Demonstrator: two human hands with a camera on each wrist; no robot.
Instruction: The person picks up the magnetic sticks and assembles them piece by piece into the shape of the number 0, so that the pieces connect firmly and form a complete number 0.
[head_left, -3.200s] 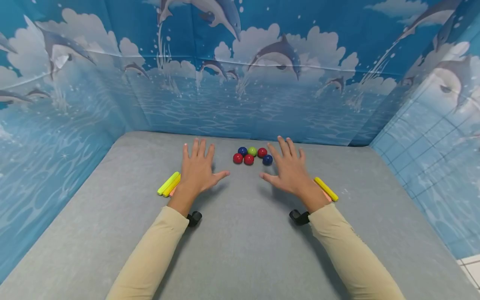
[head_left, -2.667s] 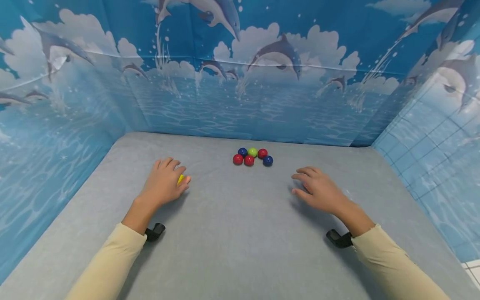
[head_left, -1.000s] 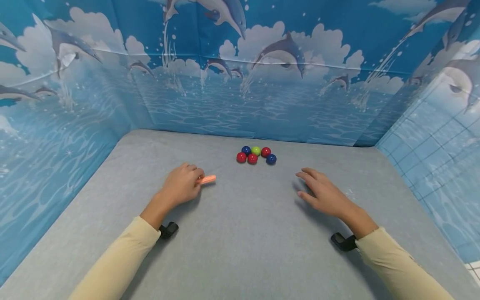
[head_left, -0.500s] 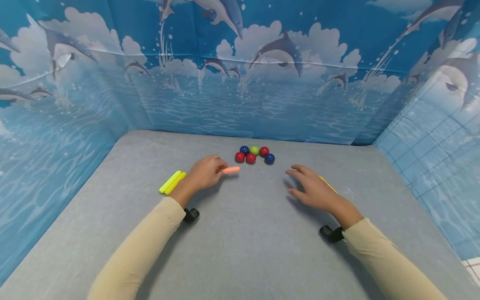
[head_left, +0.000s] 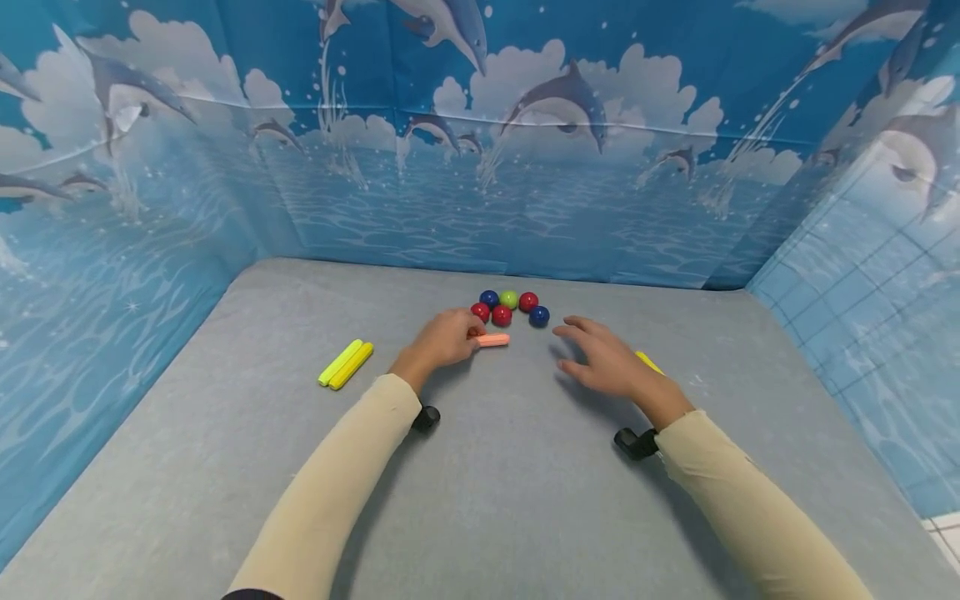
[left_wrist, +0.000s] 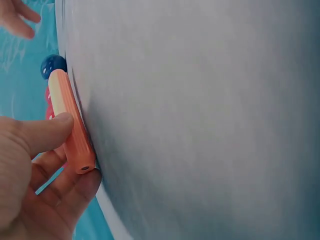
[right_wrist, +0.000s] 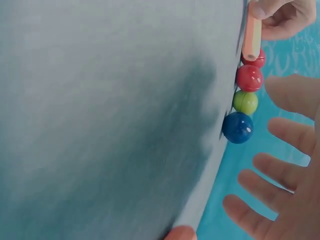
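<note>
My left hand pinches a salmon-orange stick between thumb and fingers, just in front of the balls. In the left wrist view the orange stick is ridged lengthwise, with a small dark hole in its near end. A group of glossy balls lies beyond it: a red ball, a blue ball, a green ball and others. My right hand hovers to the right of them with fingers spread and nothing in it. Its fingers look relaxed in the right wrist view.
Two yellow sticks lie side by side on the left of the grey tabletop. Another yellow stick is partly hidden behind my right hand. An orange end shows low in the right wrist view. A dolphin-print curtain borders the table.
My left hand first reached the sticks at left, picked up the orange one and carried it rightward to the balls. My right hand drew back right, then shifted left again.
</note>
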